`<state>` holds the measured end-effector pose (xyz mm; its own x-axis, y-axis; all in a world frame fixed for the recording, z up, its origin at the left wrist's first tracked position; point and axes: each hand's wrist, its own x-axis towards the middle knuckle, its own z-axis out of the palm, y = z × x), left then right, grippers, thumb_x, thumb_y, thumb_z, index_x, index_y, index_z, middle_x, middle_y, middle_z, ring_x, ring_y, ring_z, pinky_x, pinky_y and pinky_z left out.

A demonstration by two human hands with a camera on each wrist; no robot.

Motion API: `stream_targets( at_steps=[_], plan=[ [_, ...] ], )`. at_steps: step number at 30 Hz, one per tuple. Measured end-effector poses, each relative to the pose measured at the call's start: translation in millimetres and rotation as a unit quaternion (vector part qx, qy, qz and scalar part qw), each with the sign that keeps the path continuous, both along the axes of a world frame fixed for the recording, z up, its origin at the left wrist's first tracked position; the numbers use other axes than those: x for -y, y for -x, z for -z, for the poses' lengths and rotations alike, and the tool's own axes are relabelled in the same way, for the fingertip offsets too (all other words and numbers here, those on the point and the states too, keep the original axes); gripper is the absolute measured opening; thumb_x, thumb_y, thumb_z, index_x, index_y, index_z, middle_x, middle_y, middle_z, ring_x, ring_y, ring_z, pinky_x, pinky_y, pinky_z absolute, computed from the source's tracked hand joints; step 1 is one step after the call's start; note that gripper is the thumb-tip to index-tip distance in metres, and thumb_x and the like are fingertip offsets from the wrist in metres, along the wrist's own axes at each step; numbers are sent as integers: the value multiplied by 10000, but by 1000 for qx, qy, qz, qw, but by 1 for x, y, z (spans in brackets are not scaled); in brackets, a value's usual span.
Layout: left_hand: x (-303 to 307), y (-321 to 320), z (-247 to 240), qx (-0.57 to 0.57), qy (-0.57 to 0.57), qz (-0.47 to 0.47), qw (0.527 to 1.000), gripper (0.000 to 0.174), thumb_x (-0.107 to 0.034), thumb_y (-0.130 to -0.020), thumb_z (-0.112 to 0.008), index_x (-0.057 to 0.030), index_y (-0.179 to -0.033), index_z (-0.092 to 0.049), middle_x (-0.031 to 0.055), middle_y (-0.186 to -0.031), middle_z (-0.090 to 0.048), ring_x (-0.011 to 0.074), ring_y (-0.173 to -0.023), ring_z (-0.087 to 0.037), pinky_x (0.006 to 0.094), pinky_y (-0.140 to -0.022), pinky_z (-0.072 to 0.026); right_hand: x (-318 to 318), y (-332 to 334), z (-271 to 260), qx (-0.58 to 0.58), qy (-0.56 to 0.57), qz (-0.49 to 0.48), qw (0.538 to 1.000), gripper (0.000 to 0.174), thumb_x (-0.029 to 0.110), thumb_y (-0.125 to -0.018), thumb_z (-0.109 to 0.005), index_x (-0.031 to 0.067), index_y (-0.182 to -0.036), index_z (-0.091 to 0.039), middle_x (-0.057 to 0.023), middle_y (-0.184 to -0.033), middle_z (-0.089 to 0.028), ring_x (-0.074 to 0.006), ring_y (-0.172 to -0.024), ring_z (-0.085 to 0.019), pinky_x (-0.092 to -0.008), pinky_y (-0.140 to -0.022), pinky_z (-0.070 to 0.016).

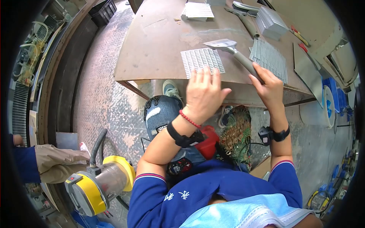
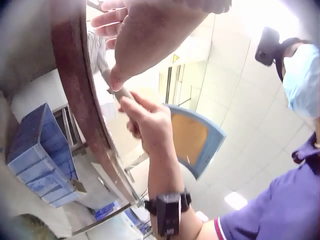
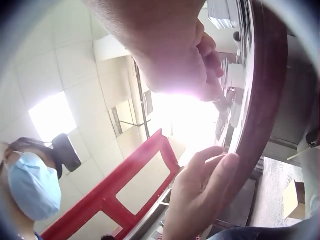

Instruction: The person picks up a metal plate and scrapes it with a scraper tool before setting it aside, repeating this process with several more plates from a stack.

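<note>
My right hand (image 1: 268,84) grips the grey handle of a scraper (image 1: 243,60); its wide metal blade points to the left over the table. Beside the blade, at the table's near edge, lies a white sheet (image 1: 202,59) with rows of small slots. The straight fingers of my left hand (image 1: 205,91) rest at the sheet's near edge, thumb spread out to the side. In the left wrist view, the right hand (image 2: 150,122) is curled round the handle. The right wrist view shows the left hand (image 3: 200,192) at the table edge.
Slotted sheets (image 1: 269,59) lie right of the scraper. Farther back are a white stack (image 1: 270,22), another grey-handled tool (image 1: 245,23) and more sheets (image 1: 198,10). A yellow vacuum cleaner (image 1: 100,186) stands on the floor at left, near another person's legs (image 1: 61,161).
</note>
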<state>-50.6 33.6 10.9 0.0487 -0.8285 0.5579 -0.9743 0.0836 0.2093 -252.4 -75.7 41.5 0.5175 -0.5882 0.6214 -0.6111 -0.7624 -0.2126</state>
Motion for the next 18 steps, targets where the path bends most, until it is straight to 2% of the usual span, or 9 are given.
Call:
stream_targets(
  at_steps=[3,6,7,11,18],
  plan=[
    [8,-27,-6,31,32,-59,997,690,-486,-831,-678,51,-1246,-558,251,-1249,-587,368,-1173,-559,527,-1059,-376,-13,24,-3,4,-12,11,1000,363,160,-800,-762,90,-1151,-698,-94,-950,-709,-225,-702,-679,-312,-623,-535],
    [9,-39,3,76,-41,-110,990,704,-516,-842,-651,61,-1236,-564,242,-1267,-589,369,-1221,-537,553,-1065,-358,-35,39,-7,-7,-28,-12,1000,368,135,-793,-767,74,-1148,-696,-108,-929,-700,-230,-692,-673,-319,-617,-531],
    [7,-39,5,102,-80,-112,985,743,-556,-847,-621,69,-1245,-567,238,-1286,-589,366,-1258,-519,571,-1074,-340,-44,42,-9,-16,-41,-14,999,382,112,-778,-772,69,-1149,-691,-103,-933,-691,-244,-695,-664,-333,-616,-526],
    [7,-33,9,157,-110,-114,975,816,-596,-827,-614,83,-1277,-552,246,-1294,-585,355,-1269,-516,561,-1091,-328,-61,51,-4,-74,-2,-17,997,417,116,-768,-767,87,-1174,-674,-88,-974,-676,-264,-716,-657,-350,-631,-524],
    [7,-34,4,181,-131,-104,969,894,-629,-784,-633,107,-1283,-536,264,-1298,-574,345,-1272,-514,560,-1106,-312,-42,39,-3,-87,9,1,996,381,155,-811,-730,94,-1183,-672,-82,-962,-667,-259,-680,-642,-354,-605,-511]
  ],
)
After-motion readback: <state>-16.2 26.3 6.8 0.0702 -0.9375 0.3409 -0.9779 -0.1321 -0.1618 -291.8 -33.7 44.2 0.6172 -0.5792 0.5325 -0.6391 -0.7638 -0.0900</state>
